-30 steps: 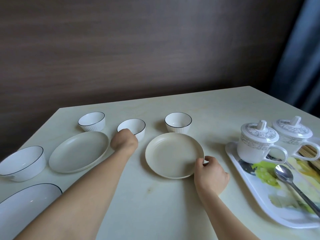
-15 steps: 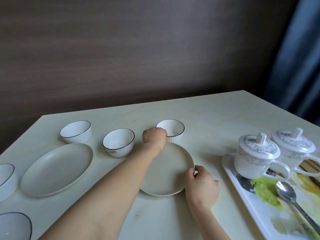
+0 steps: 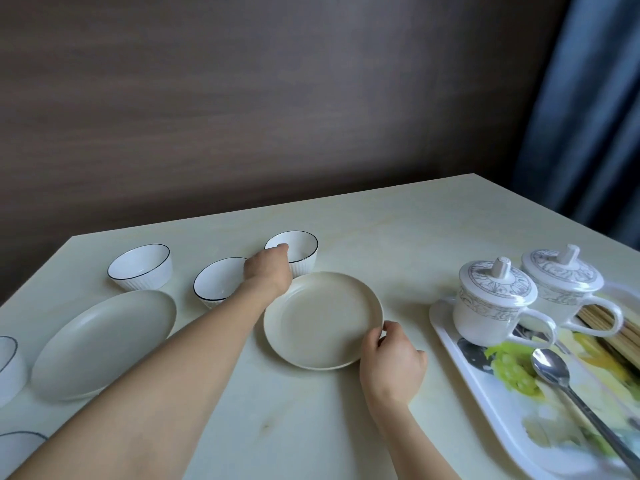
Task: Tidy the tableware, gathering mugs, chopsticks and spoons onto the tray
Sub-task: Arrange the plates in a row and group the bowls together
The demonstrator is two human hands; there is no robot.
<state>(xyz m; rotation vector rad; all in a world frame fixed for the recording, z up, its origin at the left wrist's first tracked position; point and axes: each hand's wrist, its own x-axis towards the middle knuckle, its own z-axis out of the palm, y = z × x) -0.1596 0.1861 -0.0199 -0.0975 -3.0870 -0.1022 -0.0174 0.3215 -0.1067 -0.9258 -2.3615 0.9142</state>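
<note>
A white tray (image 3: 450,344) with a fruit print lies at the right. On it stand two lidded white mugs (image 3: 485,310) (image 3: 568,282), a metal spoon (image 3: 568,382) and a bundle of chopsticks (image 3: 613,323). My left hand (image 3: 268,271) reaches across the table and grips the near left rim of the rightmost small white bowl (image 3: 301,247). My right hand (image 3: 391,358) holds the near right rim of a round cream plate (image 3: 323,317).
Two more small dark-rimmed bowls (image 3: 142,265) (image 3: 218,282) stand to the left, with an oval cream dish (image 3: 104,341) in front. Parts of other white dishes (image 3: 10,365) (image 3: 17,445) show at the left edge. A dark wall and a blue curtain (image 3: 588,116) bound the table.
My left hand moved right from the middle small bowl to the rightmost one and took hold of its rim. My right hand stayed on the cream plate's edge.
</note>
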